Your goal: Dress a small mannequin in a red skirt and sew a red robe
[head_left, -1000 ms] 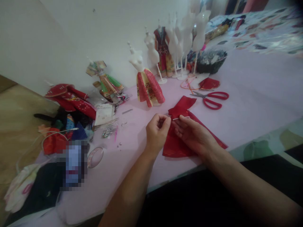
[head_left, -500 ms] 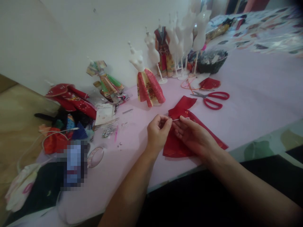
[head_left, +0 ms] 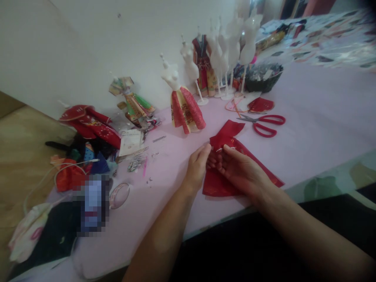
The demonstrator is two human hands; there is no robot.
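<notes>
A red doll-size dress [head_left: 219, 182] lies on the table under both of my hands. My right hand [head_left: 243, 168] is palm-up over its skirt, with the thumb pressing a short string of small white beads [head_left: 219, 149] against the fingers. The string's left end shows past the thumb, near the dress waist. My left hand [head_left: 198, 166] is at the dress's left edge, thumb raised and fingers reaching in beside the right fingertips. Between its thumb and the beads is a small gap. Some left fingers are hidden, and I see nothing held there.
Red-handled scissors [head_left: 266, 123] lie to the right beyond the dress, near a red fabric piece [head_left: 261, 104]. A mannequin in a striped skirt [head_left: 188, 109] and several bare white ones stand behind, beside a dark basket [head_left: 264, 78]. Tiny beads [head_left: 149, 181] and a phone-like blurred object [head_left: 93, 203] are left.
My left thumb and fingers have come off the left end of the bead string and opened, the fingers moving lower. My right hand keeps its hold almost unmoved.
</notes>
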